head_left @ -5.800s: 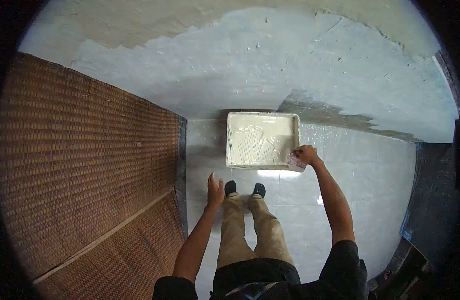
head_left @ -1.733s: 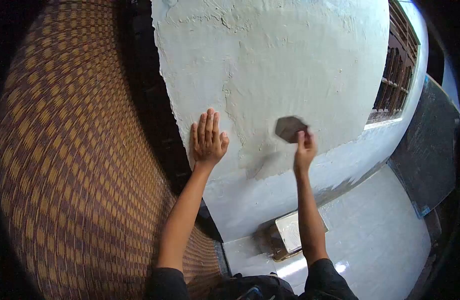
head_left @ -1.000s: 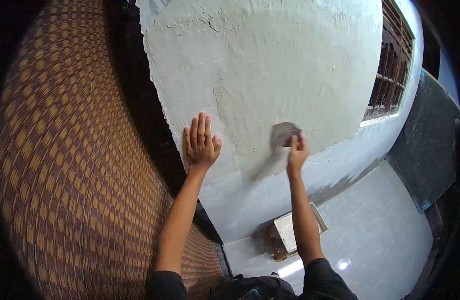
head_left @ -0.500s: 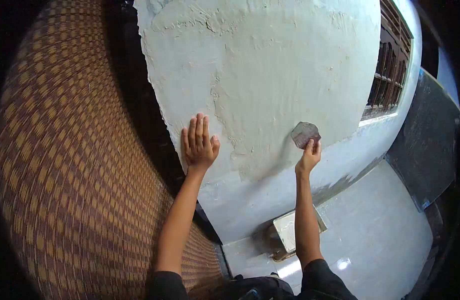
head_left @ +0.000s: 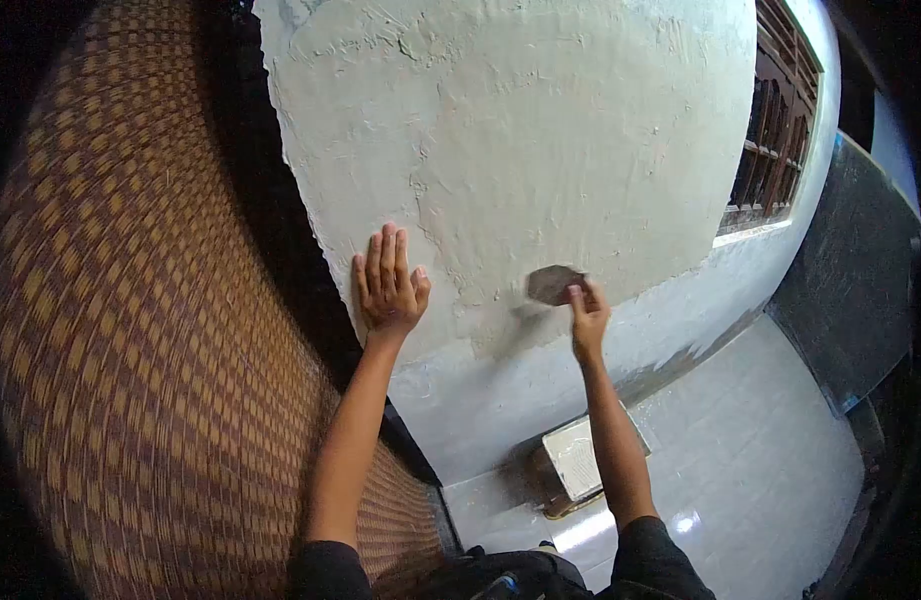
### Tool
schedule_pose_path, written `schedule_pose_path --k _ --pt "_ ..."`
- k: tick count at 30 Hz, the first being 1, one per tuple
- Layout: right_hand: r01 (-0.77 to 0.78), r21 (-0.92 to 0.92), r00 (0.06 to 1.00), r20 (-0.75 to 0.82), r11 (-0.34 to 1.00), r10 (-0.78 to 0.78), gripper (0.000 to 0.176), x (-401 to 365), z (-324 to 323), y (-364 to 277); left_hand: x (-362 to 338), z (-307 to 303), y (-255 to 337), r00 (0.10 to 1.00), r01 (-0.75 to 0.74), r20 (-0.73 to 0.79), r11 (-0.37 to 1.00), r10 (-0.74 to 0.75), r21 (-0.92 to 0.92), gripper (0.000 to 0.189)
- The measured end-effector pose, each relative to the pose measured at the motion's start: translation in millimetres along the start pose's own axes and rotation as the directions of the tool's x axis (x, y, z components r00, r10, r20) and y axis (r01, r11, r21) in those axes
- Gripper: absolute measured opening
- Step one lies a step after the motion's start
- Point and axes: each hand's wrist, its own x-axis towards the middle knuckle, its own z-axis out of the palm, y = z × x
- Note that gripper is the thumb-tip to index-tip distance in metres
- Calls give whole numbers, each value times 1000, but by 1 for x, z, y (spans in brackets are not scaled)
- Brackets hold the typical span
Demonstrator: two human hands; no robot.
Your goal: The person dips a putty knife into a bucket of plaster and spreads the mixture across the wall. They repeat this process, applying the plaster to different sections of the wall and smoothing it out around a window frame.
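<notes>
Here, in the head view, our left hand [head_left: 385, 290] lies flat, fingers together, on the rough whitish plaster wall [head_left: 540, 130]. Our right hand [head_left: 587, 315] pinches a small flat grey scraper [head_left: 554, 284] against this wall; held only by fingertips, it could slip and gouge the plaster.

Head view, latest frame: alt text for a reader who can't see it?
The right hand holds a dark flat scraper against a rough plastered wall, while the left hand lies flat on it. A tray sits on the tiled floor below, with a woven screen at left.
</notes>
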Motion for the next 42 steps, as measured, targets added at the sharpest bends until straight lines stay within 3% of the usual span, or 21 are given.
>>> schedule_pose_path --k 3,7,9,11,13,16,17,19,21,23,26,27,29,30,32,33,35,38,39,41,42 --pt "51 23 996 66 998 -53 31 -2 15 5 1 -3 0 1000 -3 9 1000 3 -6 57" --pt "129 158 885 -463 979 -42 30 14 -2 -10 2 -3 -1 1000 -6 6 1000 6 14 57" --pt "131 253 935 -352 959 -35 29 10 -4 -9 1 -3 1 1000 -5 3 1000 5 6 57" --pt "16 68 994 -105 998 -9 28 -5 7 -3 2 -4 0 1000 -8 -11 1000 8 17 57" --pt "104 -66 987 127 992 -95 25 -10 16 3 1 -4 1 1000 -10 -2 1000 10 12 57" --pt "19 18 942 -334 1000 -11 28 9 10 -13 1 -2 0 1000 -11 -3 1000 11 13 58" --pt "111 165 919 -392 980 -38 29 16 2 -12 1 0 -1 1000 -9 -11 1000 9 15 59" --pt "101 224 944 -330 969 -22 29 17 -5 -14 0 -1 -1 1000 1 3 1000 -2 7 59" --pt "47 8 996 -79 999 -47 30 8 1 -4 1 -2 -1 1000 8 16 1000 -8 -10 60" --pt "207 -244 967 200 947 -160 30 10 3 7 0 -5 0 999 -4 41 1000 3 31 60" --pt "52 19 961 -273 998 -45 36 25 14 -28 0 -1 -1 1000 -8 8 999 8 41 59" --pt "218 52 915 -357 975 -186 29 29 25 -44 1 0 -2 1000 -3 1 999 3 48 59" --pt "201 63 964 -188 978 -186 24 22 38 -60 -1 0 -1 1000 -6 -3 1000 6 17 56" --pt "289 -95 957 40 953 -287 22 19 41 -57 -1 -2 0 1000 6 10 1000 -6 -1 54" --pt "510 -208 818 415 834 -397 30 11 61 -80 2 -6 0 1000 7 18 1000 -8 11 54" --pt "593 -126 737 483 795 -473 36 11 78 -89 2 -7 1 1000 5 26 1000 -6 23 55" --pt "633 -264 713 567 728 -414 38 18 89 -105 2 -6 2 1000 0 16 1000 0 25 55" --pt "437 -274 899 101 857 -426 25 48 82 -91 1 -6 0 1000 -9 5 999 8 38 55" --pt "299 -25 952 -55 954 -300 22 50 83 -106 1 -5 1 1000 -5 9 999 5 44 55" --pt "320 130 946 -100 939 -308 23 45 85 -129 -1 -3 0 1000 2 -1 1000 -2 21 55" --pt "372 28 926 60 928 -373 23 41 80 -110 -1 -3 0 1000 5 0 1000 -5 12 55"
